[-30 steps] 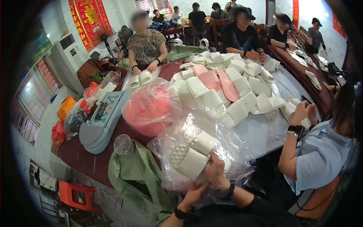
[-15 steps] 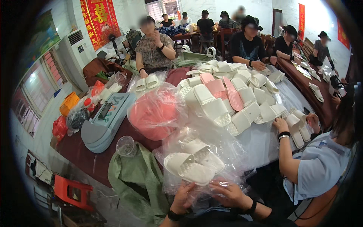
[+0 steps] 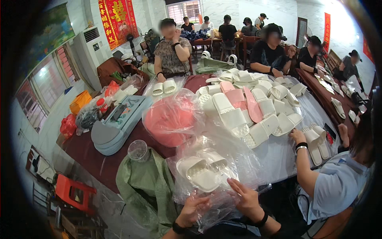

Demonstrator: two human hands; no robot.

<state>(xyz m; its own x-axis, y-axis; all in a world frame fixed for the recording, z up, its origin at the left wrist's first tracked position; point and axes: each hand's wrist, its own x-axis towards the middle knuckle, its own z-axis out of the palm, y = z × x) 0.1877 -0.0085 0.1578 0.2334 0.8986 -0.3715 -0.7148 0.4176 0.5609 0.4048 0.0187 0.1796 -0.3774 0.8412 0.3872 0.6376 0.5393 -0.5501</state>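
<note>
A clear plastic bag (image 3: 217,153) lies at the near table edge with a pair of white slippers (image 3: 203,169) inside it. My left hand (image 3: 192,210) grips the bag's lower edge, fingers curled into the plastic. My right hand (image 3: 246,197) lies on the bag just right of the slippers, fingers spread on the film. A big heap of white and pink slippers (image 3: 254,105) covers the table beyond the bag.
A pink basin wrapped in plastic (image 3: 169,119) sits left of the heap. Grey foam soles (image 3: 115,125), a clear cup (image 3: 138,150) and a green sack (image 3: 147,187) lie at my left. A person in light blue (image 3: 334,183) works at my right; others sit around the table.
The bagged slippers have come down flat onto the near table edge. My hands have shifted from under the bag to its lower edge and right side.
</note>
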